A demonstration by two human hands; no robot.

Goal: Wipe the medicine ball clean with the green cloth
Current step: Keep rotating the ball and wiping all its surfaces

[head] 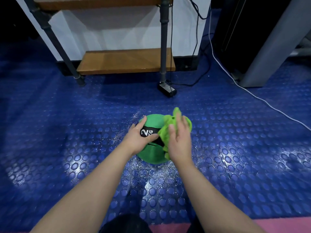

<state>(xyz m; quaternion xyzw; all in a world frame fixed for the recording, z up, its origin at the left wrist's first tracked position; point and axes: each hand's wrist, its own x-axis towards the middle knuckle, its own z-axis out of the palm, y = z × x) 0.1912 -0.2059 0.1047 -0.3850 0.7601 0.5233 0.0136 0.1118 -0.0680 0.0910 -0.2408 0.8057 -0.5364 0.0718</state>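
Observation:
A green medicine ball (152, 154) with a black band marked "2 KG" sits on the blue studded floor (67, 132). My left hand (138, 137) rests on the ball's left side, fingers spread flat over the black band. A bright green cloth (168, 130) is bunched on the ball's right side. My right hand (180, 140) lies flat on the cloth with straight fingers and presses it against the ball. The ball's right half is hidden under the cloth and my hand.
Fine white specks are scattered on the floor around the ball. A wooden shelf (126, 62) on dark metal legs stands behind. A black power adapter (167, 89) and cables lie past the ball. A white cable (252, 95) runs at right beside a grey machine (269, 52).

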